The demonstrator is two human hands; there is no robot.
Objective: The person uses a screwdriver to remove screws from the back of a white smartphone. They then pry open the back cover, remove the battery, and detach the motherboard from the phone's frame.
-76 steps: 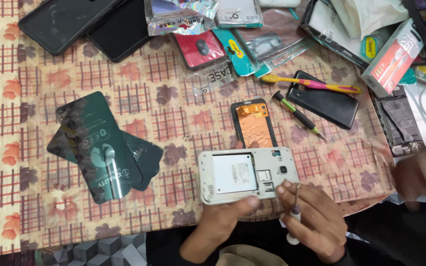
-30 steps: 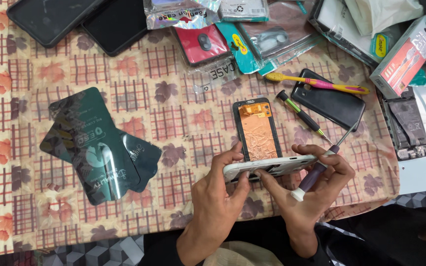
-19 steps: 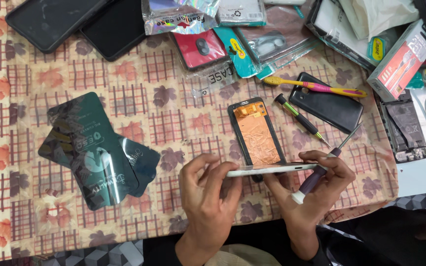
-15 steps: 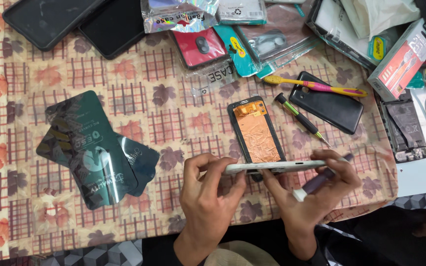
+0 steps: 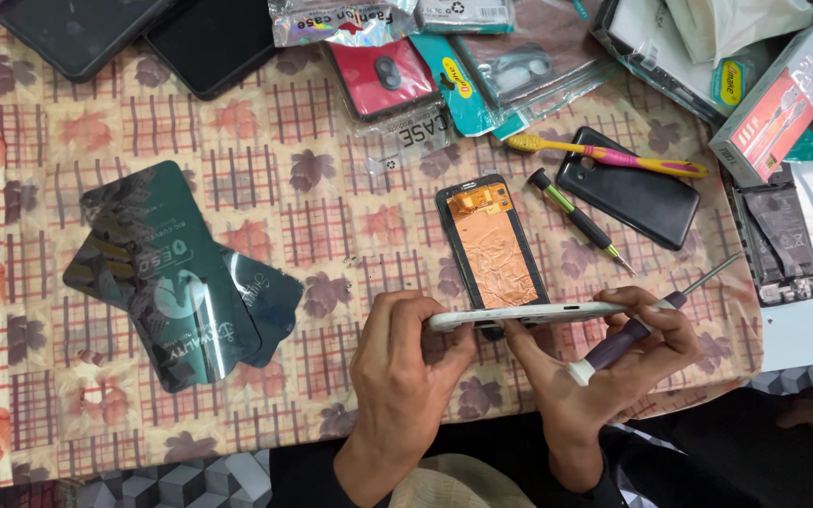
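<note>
A leaf-patterned tablecloth covers the table — left hand and right hand pinch a white phone frame edge-on, the right also gripping a screwdriver; clear packets hold phone cases.

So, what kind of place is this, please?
Probably a phone repair bench. Both hands hold a white phone frame edge-on, an opened phone with copper foil lies on the table, and packaged phone cases lie behind.

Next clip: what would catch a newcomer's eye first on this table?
Near the table's front edge, the left hand and right hand hold a white phone housing edge-on between them, the right also holding a purple-handled screwdriver. Just behind lies a black phone frame with copper foil inside. To the left, dark green glossy packets overlap on the brown checked leaf-print cloth.
</note>
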